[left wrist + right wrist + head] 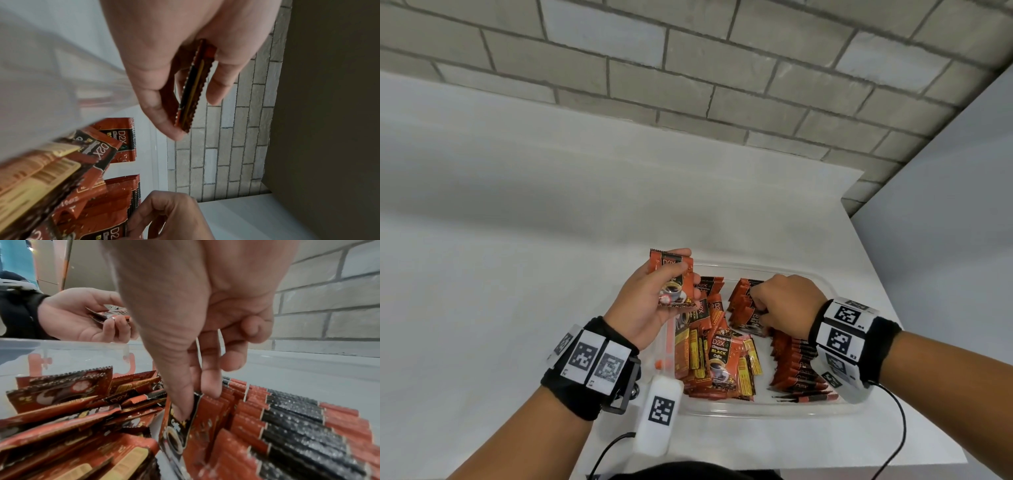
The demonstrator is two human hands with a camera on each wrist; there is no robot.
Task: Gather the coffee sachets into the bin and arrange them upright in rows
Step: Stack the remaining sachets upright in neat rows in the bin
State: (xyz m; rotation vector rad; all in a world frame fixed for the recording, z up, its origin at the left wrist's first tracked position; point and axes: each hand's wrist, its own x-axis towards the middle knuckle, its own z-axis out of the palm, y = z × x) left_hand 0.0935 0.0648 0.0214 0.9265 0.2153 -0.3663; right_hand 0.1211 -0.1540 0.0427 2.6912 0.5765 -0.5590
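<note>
The right hand (782, 301) hides its sachet (180, 421) from above, pinching it among the bin's (756, 413) right-edge rows; the left hand (654, 301) grips sachets (673, 279) over its far-left corner.

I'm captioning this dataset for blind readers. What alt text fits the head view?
Left hand holds coffee sachets above a clear bin on a white table, while the right hand pinches a sachet in the upright row on the bin's right. A loose pile fills its left side.
</note>
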